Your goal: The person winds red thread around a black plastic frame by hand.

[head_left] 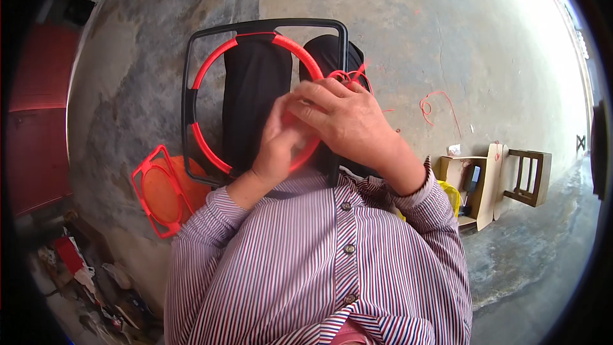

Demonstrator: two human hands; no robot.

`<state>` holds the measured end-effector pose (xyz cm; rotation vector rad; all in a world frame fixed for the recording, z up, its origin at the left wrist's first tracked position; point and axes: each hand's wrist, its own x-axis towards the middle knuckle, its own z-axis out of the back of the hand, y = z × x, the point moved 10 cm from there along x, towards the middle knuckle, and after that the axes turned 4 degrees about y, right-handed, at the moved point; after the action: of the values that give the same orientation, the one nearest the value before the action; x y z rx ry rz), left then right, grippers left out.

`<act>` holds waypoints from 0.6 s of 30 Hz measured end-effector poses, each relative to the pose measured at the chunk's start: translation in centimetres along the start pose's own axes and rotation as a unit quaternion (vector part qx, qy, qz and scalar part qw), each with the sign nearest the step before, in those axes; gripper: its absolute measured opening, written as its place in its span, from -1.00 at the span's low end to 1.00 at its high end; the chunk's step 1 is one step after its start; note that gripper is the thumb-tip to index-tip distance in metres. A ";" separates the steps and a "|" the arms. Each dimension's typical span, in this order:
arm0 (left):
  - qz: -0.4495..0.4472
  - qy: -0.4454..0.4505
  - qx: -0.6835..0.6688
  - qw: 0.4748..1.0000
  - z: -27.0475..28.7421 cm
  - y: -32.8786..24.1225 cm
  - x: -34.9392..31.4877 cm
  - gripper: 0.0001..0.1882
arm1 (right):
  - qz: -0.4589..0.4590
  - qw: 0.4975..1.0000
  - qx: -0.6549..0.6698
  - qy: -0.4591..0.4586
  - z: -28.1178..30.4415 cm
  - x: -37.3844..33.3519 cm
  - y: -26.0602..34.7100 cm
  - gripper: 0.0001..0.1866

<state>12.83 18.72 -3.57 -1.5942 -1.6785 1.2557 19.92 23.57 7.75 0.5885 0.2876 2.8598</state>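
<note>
While the black frame (310, 23) with red ring (302, 54) rests over the legs (255, 89), it seems light and stiff, best held by its outer bar (344, 51), and left hand (281, 144) and right hand (350, 118) are close together beside the ring, grip unclear.

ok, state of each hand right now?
Left hand: blurred by the red-wrapped ring; open or closed, can't tell.
Right hand: curled at the ring's right side; grip hidden, can't tell.
</note>
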 end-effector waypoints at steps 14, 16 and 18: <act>0.177 0.035 -0.103 0.978 -1.0 2.9 0.2 -0.59 | -0.195 0.969 0.150 0.027 -4.2 -6.4 -4.4 -0.66; 0.178 0.035 -0.107 0.978 -1.2 3.0 0.4 -0.64 | -0.217 0.946 0.238 -0.024 -4.8 -7.5 -5.7 -0.67; 0.197 0.044 -0.106 0.974 -0.5 3.8 0.2 -0.66 | -0.251 0.885 0.381 -0.096 -4.4 -8.9 -7.6 -0.70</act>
<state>15.06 18.64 -6.70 -2.1605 -1.5290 1.1937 27.34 28.07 -1.26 0.7677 1.3366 2.0903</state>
